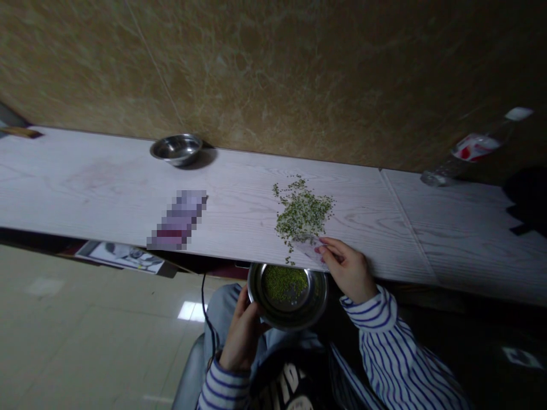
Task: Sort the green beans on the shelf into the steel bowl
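Small green beans (302,212) lie scattered over the pale wooden tabletop (239,193). My right hand (348,267) pinches a clear, thin plastic piece (308,248) at the near edge of the beans; its exact kind is hard to make out. Just below the table edge, my left hand (244,330) grips the rim of a steel bowl (316,304) from its left side. More green beans (284,283) cover much of the bowl's bottom. The bowl is over my lap, tilted slightly.
A smaller steel bowl (176,151) stands by the wall. Left of the beans lies a blurred-out purple rectangular item (179,219). A plastic bottle (465,151) leans at the right, near a dark object (527,199). A black cable (204,302) hangs under the table.
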Available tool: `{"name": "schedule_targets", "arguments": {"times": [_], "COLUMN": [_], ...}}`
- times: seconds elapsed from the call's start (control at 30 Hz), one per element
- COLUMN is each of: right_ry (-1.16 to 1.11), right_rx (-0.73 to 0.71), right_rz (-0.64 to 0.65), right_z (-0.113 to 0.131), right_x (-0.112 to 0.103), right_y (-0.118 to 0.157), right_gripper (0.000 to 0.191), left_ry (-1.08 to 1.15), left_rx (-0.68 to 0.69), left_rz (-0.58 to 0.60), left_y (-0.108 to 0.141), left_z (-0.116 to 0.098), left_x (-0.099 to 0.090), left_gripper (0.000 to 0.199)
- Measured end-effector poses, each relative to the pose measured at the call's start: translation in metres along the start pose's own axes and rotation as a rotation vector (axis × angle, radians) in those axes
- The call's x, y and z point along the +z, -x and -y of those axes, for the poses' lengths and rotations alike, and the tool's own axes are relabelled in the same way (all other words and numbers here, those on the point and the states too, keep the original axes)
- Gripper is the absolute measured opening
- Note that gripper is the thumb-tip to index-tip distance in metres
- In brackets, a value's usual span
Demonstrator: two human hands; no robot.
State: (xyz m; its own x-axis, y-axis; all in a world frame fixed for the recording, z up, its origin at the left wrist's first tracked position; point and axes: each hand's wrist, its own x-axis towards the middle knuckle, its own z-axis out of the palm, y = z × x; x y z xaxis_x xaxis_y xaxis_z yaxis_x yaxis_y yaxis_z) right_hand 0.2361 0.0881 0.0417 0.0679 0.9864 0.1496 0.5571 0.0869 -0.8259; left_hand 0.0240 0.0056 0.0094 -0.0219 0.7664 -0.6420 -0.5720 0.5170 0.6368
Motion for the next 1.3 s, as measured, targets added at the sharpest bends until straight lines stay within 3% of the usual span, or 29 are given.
{"name": "schedule_targets", "arguments": {"times": [0.77,1.3], "right_ry": [-0.011,-0.003], "right_rx": [-0.027,-0.122], "right_rz": [0.055,0.145], "right_z": [0.006,0.008], "right_x": [0.007,0.018], "right_y": [-0.013,-0.025], "right_gripper": [0.03,0.025], "left_ry": [-0.034,-0.017], "left_rx": [0.047,0.055], "left_rz": [-0.025,-0.05], "left_y": [-0.001,-0.004], "left_z": [-0.008,-0.008], "left_x": [-0.01,-0.015], "left_gripper": [0.054,0.063]}}
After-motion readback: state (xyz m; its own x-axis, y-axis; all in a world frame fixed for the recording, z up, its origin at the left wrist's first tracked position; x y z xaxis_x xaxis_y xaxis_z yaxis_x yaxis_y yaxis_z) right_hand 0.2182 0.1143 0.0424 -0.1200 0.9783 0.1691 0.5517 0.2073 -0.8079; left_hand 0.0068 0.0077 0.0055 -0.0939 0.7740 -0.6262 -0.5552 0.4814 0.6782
